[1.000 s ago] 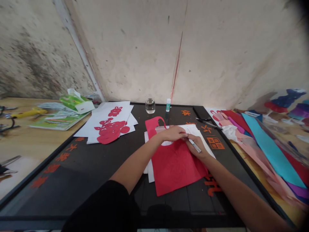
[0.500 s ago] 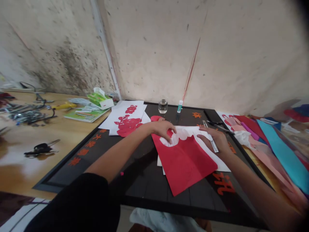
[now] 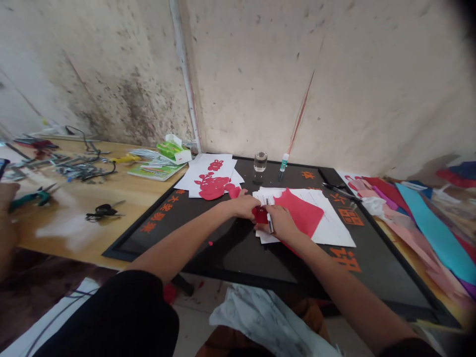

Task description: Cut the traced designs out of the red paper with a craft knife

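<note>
The left grip (image 3: 246, 205) is pinched on one small red piece (image 3: 260, 215), the right grip (image 3: 279, 222) closed round one pen-like tool (image 3: 270, 225). Just beside, one larger red sheet (image 3: 303, 213) lies over white sheets (image 3: 336, 230) on the black bench (image 3: 238, 253). Beyond stand one glass (image 3: 261, 162) and one glue stick (image 3: 284, 162); leftward, one small red cut-out (image 3: 215, 165) and one larger.
</note>
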Motion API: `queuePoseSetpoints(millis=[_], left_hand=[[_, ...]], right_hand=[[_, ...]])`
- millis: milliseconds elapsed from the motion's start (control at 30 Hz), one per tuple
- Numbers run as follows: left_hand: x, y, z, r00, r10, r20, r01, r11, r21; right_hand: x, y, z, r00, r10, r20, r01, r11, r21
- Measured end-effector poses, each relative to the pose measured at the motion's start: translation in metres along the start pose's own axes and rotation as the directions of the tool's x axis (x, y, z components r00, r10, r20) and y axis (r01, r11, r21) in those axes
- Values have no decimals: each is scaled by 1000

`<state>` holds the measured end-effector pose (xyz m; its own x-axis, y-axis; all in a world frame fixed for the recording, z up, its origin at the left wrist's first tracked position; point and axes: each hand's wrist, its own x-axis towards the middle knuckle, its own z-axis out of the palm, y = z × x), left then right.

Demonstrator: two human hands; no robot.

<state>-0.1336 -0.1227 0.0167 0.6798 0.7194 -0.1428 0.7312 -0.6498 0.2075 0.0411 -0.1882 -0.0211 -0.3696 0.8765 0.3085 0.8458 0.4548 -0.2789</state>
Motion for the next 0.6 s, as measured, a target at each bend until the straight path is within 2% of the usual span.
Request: queuePoseSetpoints(millis=[133, 200, 333, 433, 500, 533, 600], left_hand=[[-18, 19, 2, 995, -77, -64, 81, 996, 47], [-24, 23, 2, 995, -77, -68, 83, 993, 83], [-11, 5, 6, 999, 30, -35, -25, 991, 131], [0, -8, 19, 997, -9, -82, 15, 997, 76], [-3, -7, 28, 990, -33, -137, 36, 999, 17], [-6, -3, 31, 986, -55, -160, 49, 998, -42], [-15, 8, 33, 974, -157, -166, 109, 958, -265]], right_hand=[[-3, -16, -1, 998, 57, 24, -55, 995, -88], [-6, -22, -1, 996, 61, 61, -52, 989, -139], [4, -17, 4, 989, 68, 130, -36, 971, -237], [8, -9, 10, 984, 50, 170, -3, 963, -268], [6, -8, 13, 983, 53, 177, -7, 967, -255], [4, -7, 14, 983, 51, 179, -7, 971, -241], [0, -6, 15, 982, 38, 183, 1, 979, -205]])
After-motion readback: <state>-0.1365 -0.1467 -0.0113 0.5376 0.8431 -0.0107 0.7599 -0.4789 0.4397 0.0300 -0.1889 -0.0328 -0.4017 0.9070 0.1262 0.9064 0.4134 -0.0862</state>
